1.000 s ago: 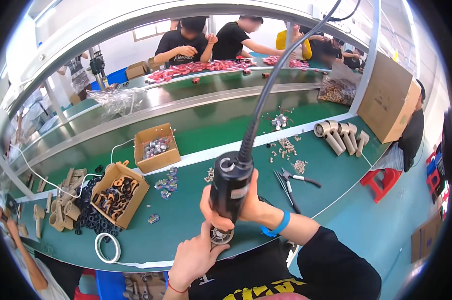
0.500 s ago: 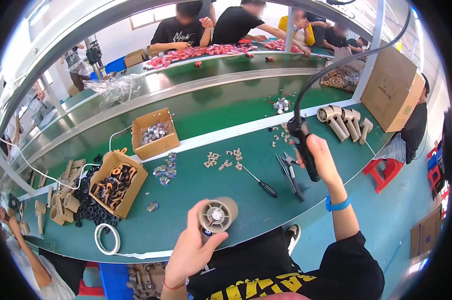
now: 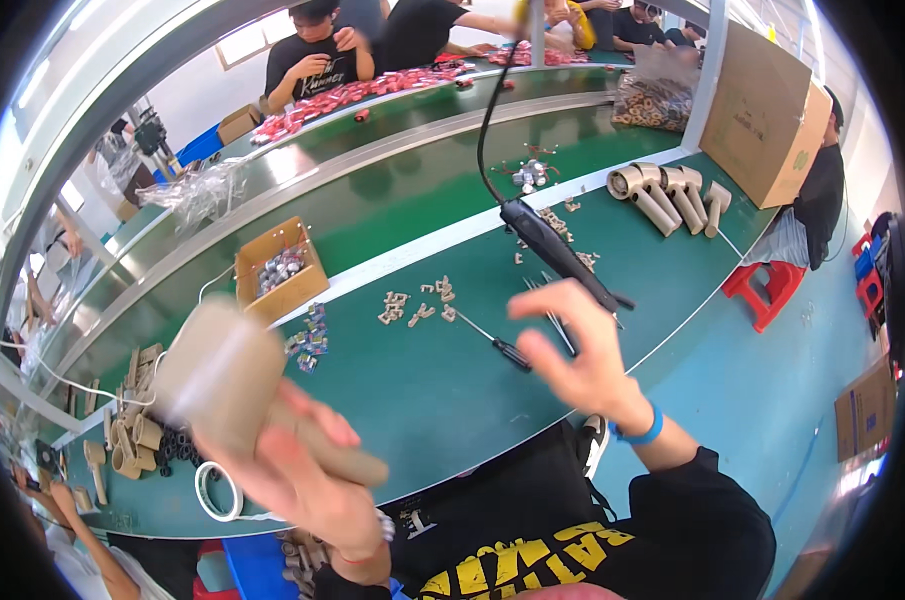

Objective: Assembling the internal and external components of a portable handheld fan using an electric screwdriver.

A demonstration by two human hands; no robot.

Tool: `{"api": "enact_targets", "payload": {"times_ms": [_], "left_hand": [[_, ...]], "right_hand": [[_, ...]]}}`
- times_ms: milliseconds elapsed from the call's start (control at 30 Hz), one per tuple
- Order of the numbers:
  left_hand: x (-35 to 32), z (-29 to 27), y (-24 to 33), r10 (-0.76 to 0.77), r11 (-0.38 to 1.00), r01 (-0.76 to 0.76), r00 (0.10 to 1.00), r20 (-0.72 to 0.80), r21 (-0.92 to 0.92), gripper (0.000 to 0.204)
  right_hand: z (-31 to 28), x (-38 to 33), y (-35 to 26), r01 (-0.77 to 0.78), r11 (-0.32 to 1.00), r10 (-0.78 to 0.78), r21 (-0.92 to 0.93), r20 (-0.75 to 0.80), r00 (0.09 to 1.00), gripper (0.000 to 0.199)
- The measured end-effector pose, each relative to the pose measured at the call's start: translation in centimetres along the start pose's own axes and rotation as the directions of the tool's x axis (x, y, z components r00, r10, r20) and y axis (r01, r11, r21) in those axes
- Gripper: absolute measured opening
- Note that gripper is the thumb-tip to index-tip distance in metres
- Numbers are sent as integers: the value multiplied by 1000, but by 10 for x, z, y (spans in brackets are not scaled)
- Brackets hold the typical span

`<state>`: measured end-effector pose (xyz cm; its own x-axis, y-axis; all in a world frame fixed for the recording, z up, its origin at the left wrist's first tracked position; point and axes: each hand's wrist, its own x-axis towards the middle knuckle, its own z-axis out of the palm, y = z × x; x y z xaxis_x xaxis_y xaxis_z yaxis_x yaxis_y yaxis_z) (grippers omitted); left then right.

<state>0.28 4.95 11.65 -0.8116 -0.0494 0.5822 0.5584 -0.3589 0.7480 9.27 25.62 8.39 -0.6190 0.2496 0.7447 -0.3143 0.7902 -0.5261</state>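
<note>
My left hand (image 3: 317, 490) grips a beige hair dryer housing (image 3: 222, 375) by its handle, raised above the bench with its wide barrel toward the upper left. The housing is blurred. My right hand (image 3: 582, 345) is empty, its thumb and fingers apart, over the bench's near edge. Just beyond it a black electric screwdriver (image 3: 557, 250) hangs tilted on its cable. Beneath that hand's fingers lie metal tweezers (image 3: 555, 318), partly hidden. A hand screwdriver with a black handle (image 3: 510, 353) lies to their left.
Several small beige pieces (image 3: 417, 305) and small circuit boards (image 3: 309, 340) lie mid-bench. A carton of motors (image 3: 282, 275) stands behind them. More beige dryer housings (image 3: 672, 195) rest at the far right, near a large carton (image 3: 757, 120). A tape roll (image 3: 203, 497) sits at the front left.
My left hand has lifted the hair dryer housing up and to the left and turned it. My right hand has let go of the electric screwdriver, which now hangs from its cable.
</note>
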Motion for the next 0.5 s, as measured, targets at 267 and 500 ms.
{"api": "enact_targets", "payload": {"times_ms": [267,500], "left_hand": [[-31,14,-10,273,866,-420,852,447,271,54],[-83,86,-24,-68,954,234,775,629,-185,83]], "right_hand": [[3,-11,-36,-19,827,-156,562,262,952,64],[7,-50,-26,-344,635,431,692,53,901,49]]}}
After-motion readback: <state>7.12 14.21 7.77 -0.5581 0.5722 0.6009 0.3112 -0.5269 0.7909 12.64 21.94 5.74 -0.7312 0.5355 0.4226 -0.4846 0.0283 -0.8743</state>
